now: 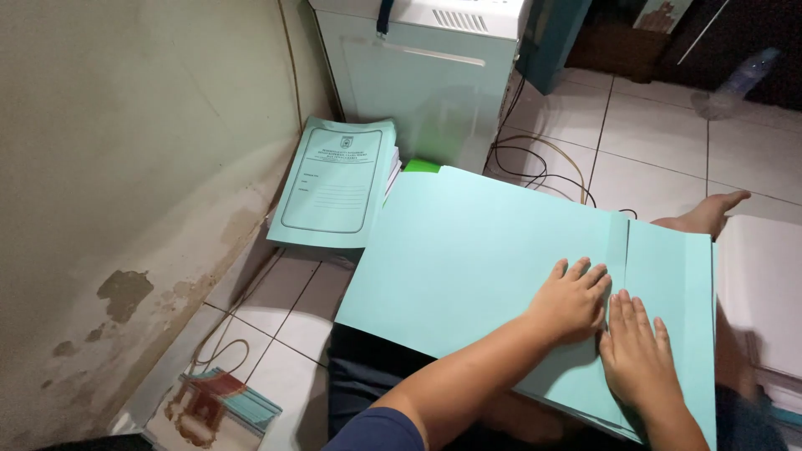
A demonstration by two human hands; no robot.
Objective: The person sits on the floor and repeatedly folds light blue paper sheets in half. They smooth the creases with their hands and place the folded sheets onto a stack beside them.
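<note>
Left hand (572, 301) and right hand (639, 355) lie nearest, fingers spread flat, gripping nothing, pressing the tape strip (618, 250) along the spine of the light green folder (468, 259) resting across the lap. Risk: uneven pressure could wrinkle the strip or skew the cover against the sheets beneath.

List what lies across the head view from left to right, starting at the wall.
Stained wall → small coloured booklet on the floor → stack of green printed booklets → large plain green cover sheet → left hand → right hand → pile of white paper.
</note>
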